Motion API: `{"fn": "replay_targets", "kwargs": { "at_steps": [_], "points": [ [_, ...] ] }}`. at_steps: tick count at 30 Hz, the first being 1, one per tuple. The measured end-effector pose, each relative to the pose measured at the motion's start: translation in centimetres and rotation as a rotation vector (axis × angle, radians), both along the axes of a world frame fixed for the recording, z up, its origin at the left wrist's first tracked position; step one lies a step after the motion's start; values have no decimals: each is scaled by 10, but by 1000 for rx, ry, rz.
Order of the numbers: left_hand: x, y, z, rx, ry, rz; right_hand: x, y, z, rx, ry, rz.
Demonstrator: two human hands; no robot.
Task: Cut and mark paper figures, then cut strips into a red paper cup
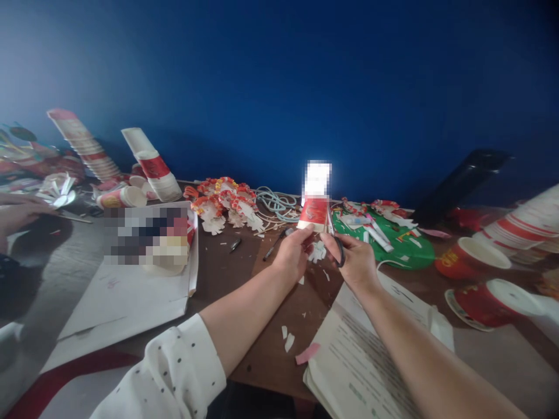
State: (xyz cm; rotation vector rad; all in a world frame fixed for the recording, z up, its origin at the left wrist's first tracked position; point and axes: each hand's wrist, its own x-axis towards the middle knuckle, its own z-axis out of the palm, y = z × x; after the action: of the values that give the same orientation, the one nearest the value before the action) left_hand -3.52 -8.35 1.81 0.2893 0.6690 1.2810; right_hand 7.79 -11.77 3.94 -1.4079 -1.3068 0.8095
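Note:
My left hand (294, 253) is closed round the lower edge of a red-and-white paper cup (314, 212), held up over the middle of the table. My right hand (358, 262) grips scissors (339, 253) with dark handles. Their blades point upward along the cup's right side; whether they are cutting into it I cannot tell. A bright, pixelated patch hides what is just above the cup. White paper scraps (318, 251) lie beneath my hands.
Printed papers (362, 361) lie under my right forearm. A green round mat (408, 247) bears glue tubes and scraps. Paper cups (474, 259) stand at right, cup stacks (159, 174) at left. Paper cutouts (227, 203) and a light blue cord (277, 201) lie behind. Another person's hand (21, 215) is far left.

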Motion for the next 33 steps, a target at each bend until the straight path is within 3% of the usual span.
{"fn": "replay_targets", "kwargs": {
  "at_steps": [5,16,33],
  "points": [
    [-4,0,3,13,3,19,-4,-2,3,-61,47,-8],
    [-3,0,0,-17,30,-19,0,3,-7,-36,134,43],
    [-7,0,4,9,96,-35,-1,0,3,-52,77,4]
  ]
}}
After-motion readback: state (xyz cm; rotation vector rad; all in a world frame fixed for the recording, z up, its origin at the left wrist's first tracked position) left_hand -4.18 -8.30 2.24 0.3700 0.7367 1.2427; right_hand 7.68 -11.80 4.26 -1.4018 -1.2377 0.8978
